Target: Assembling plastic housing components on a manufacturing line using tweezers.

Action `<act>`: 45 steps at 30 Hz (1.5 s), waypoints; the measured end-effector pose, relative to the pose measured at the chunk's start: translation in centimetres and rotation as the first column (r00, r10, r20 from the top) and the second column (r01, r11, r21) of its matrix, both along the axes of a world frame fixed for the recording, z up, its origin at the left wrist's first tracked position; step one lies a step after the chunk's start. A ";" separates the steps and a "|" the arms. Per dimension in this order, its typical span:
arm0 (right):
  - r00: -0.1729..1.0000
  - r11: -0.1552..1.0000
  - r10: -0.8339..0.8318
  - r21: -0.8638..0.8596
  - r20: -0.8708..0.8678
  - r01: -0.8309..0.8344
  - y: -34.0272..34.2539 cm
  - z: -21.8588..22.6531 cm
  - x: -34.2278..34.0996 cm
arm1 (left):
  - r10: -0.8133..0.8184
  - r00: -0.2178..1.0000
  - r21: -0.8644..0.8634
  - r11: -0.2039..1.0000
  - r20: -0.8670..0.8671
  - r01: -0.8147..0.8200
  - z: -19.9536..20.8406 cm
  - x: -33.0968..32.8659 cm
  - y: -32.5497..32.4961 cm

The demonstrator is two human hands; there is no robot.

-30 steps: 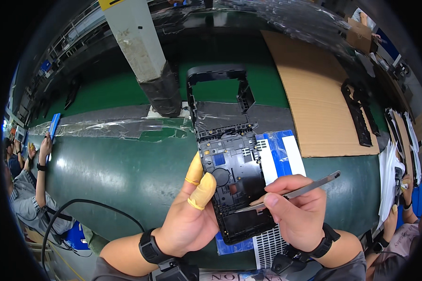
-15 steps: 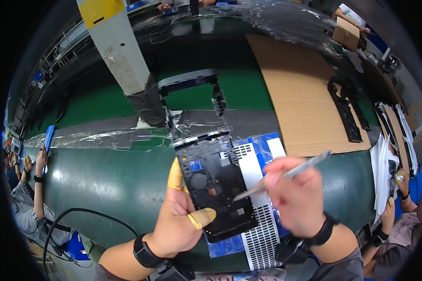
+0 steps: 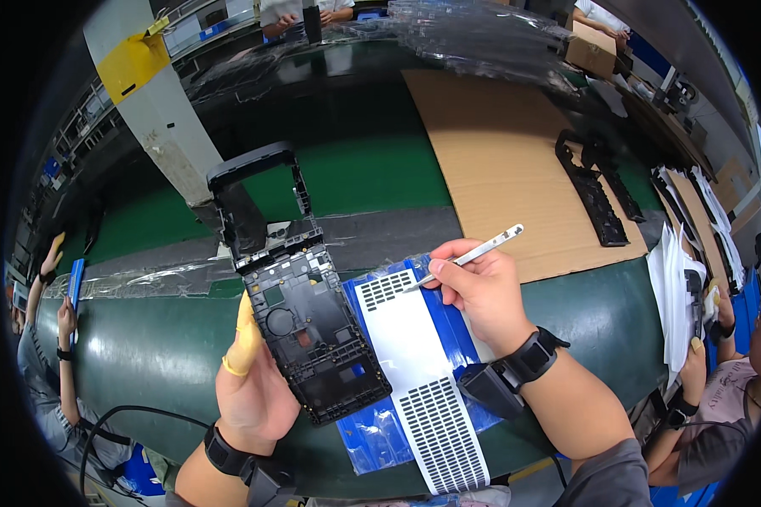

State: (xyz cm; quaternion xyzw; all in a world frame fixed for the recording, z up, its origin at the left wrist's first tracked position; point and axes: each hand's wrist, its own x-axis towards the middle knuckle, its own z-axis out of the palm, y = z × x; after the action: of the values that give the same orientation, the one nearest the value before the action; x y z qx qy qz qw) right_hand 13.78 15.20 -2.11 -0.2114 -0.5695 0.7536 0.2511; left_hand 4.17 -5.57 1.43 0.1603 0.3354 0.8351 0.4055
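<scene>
My left hand (image 3: 258,384), with yellow finger cots, is closed on the left edge of a black plastic housing (image 3: 313,338). A tall open handle frame rises from the housing's far end. My right hand (image 3: 482,291) pinches silver tweezers (image 3: 486,245). Their tip touches or hovers just over a white sheet of small black stickers (image 3: 410,338), by its far block of rectangles; contact cannot be told. Bare white backing shows between the sheet's two black blocks. Under the sheet lies a blue plastic-wrapped pad (image 3: 364,448). The housing overlaps the pad's left side.
Two black frame parts (image 3: 596,194) lie on a cardboard sheet (image 3: 482,160) at the far right. Beyond the bench (image 3: 161,338) stands a pillar (image 3: 165,127). Co-workers sit left and right; white sheets (image 3: 672,296) stand at the right.
The tweezers have left the inside of the housing and moved to the far block of the sticker sheet. The housing has shifted left. The view has also turned.
</scene>
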 end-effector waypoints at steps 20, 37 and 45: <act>0.998 0.998 -0.056 -0.028 -0.002 0.056 -0.4 -0.1 -0.5 | 0.035 0.997 -0.035 0.999 0.067 -0.032 -0.1 0.6 0.3; 0.987 0.992 0.121 0.043 -0.103 -0.117 -7.7 5.1 4.1 | -0.144 0.989 -0.025 0.989 0.024 0.145 0.3 2.2 0.4; 0.991 0.995 0.098 0.033 -0.094 -0.096 -8.1 4.3 4.0 | -0.199 0.976 -0.030 0.979 0.085 0.202 0.0 3.2 0.2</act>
State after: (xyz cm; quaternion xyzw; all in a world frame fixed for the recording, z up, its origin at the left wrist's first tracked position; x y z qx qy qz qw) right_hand 17.77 7.08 2.22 -0.1435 -0.5770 0.7661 0.2442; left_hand 7.41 -5.36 1.43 0.1510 0.3167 0.7891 0.5042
